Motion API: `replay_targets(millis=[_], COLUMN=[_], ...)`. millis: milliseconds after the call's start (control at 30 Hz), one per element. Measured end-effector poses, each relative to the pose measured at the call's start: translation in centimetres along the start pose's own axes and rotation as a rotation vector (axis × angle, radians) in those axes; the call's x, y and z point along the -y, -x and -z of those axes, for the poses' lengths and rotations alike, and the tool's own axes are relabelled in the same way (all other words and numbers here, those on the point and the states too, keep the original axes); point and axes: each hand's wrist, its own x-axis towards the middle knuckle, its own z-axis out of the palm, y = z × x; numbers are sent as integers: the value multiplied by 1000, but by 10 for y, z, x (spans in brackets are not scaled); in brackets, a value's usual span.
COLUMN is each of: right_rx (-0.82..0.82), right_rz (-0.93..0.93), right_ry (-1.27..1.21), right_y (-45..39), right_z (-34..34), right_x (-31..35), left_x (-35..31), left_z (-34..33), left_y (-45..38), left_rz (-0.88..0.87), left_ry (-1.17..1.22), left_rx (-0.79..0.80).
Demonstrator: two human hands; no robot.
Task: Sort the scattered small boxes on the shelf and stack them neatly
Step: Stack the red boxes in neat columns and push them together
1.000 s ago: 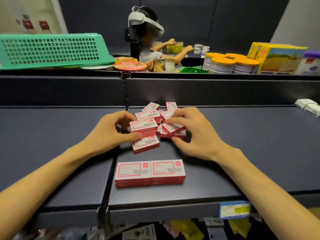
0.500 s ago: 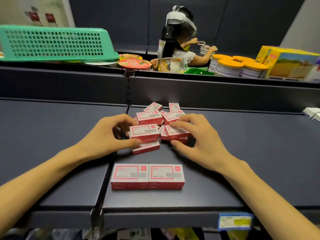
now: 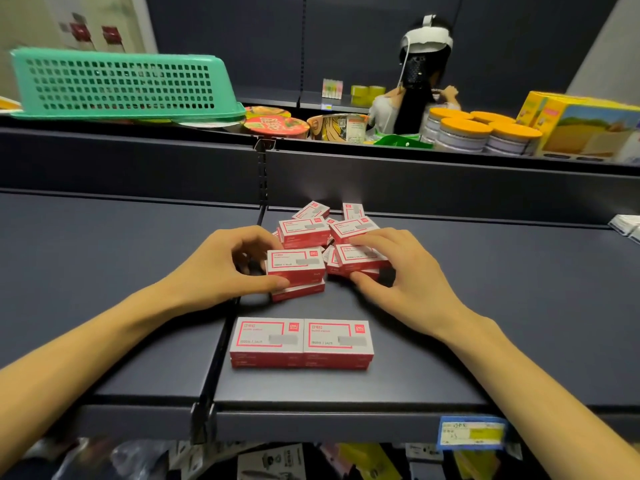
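Both hands have closed on loose boxes, the left hand [image 3: 221, 268] gripping a red box [image 3: 296, 266] set squarely atop another, the right hand [image 3: 401, 275] pinching a second pair [image 3: 360, 259], while the finished stack [image 3: 301, 342] waits on the shelf [image 3: 485, 306].

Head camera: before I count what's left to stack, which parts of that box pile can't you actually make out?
- Pile of loose boxes: the lower ones are covered by upper boxes, so no total count.
- Box in the left hand: its left end is behind the fingers.
- Boxes under the right hand: covered by the fingers.
- Front stack: layers unclear from this steep angle.
- Box labels: print too small and blurred.
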Motion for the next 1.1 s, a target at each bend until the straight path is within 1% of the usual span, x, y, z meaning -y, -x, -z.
replay_targets(millis=[267,500,733,1100], right_rx=[15,-11,-15,3], right_rz=[-10,-64,-60,-76], right_ry=[-18,-97,-153,-160], right_y=[0,1,-1,1], right_z=[0,3,2,3], right_x=[0,3,2,2], left_x=[-1,0,0,2], left_z=[-1,0,0,1], left_y=[0,1,1,2], left_rz=[1,-14,-48,-59], left_ry=[-37,-33,-57,-51], left_rx=[26,33,20,27])
